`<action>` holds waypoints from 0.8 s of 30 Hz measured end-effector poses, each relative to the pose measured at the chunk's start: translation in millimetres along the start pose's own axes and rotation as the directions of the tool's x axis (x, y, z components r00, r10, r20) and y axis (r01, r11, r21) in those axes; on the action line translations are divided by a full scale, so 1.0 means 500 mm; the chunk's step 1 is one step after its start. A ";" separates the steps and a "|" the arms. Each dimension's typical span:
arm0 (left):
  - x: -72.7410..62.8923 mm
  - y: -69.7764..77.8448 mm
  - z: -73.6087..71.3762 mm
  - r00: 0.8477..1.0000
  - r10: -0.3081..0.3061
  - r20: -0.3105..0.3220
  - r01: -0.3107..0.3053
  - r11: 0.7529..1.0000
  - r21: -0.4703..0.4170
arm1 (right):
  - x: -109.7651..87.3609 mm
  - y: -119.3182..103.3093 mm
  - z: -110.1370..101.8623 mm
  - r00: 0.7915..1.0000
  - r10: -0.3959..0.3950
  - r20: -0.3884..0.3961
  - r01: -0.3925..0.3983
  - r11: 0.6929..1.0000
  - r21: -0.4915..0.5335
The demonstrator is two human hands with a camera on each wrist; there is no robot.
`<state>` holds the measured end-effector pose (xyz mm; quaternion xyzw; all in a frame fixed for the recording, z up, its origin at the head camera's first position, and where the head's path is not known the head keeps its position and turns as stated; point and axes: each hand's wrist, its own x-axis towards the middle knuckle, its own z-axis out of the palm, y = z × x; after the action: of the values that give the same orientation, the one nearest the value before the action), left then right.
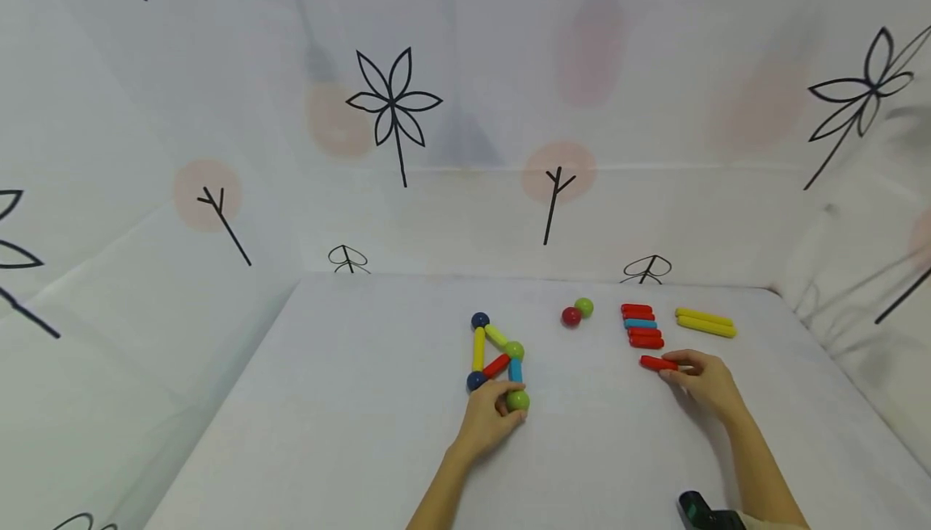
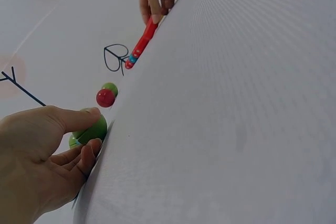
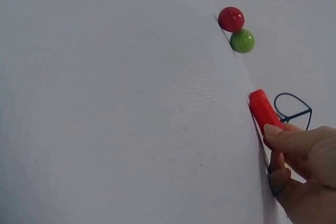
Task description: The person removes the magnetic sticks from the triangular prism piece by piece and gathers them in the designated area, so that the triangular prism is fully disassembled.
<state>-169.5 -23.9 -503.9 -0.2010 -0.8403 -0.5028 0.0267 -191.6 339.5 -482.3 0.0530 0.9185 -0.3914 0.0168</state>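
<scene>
Between thumb and fingers my left hand holds a green ball at the near right corner of a stick-and-ball figure. A blue stick runs from that ball to another green ball. Dark blue balls, a yellow stick, a lime stick and a red stick make up the rest of it. Off to the right, my right hand pinches a separate red stick by one end. Its other end points left, towards the figure.
Beyond the right hand lies a column of red sticks with one blue stick among them. Two yellow sticks lie farther right. A red ball and a green ball touch near the back. Patterned cloth walls surround the white table.
</scene>
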 end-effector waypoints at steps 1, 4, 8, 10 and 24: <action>0.000 0.000 0.000 1.000 -0.001 0.001 0.001 1.000 0.000 | 0.004 0.000 0.000 1.000 -0.009 -0.005 0.008 1.000 -0.002; 0.000 0.000 0.001 1.000 -0.001 0.004 0.001 1.000 0.000 | 0.013 0.002 0.000 1.000 -0.020 -0.023 0.020 1.000 -0.011; 0.000 0.000 0.001 1.000 -0.002 0.003 0.002 1.000 -0.003 | 0.023 0.000 0.000 1.000 0.009 -0.022 -0.009 1.000 0.000; 0.001 -0.001 0.001 1.000 -0.002 0.000 0.002 1.000 -0.003 | 0.027 -0.003 0.000 1.000 0.026 -0.018 -0.026 1.000 0.013; 0.000 -0.004 0.002 1.000 -0.005 0.001 0.005 1.000 -0.017 | 0.036 -0.006 0.033 0.986 -0.026 -0.162 0.033 0.999 0.040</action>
<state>-170.1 -23.7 -505.9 -0.1995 -0.8364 -0.5100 0.0235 -210.2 327.0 -493.1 0.0714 0.9091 -0.4053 -0.0648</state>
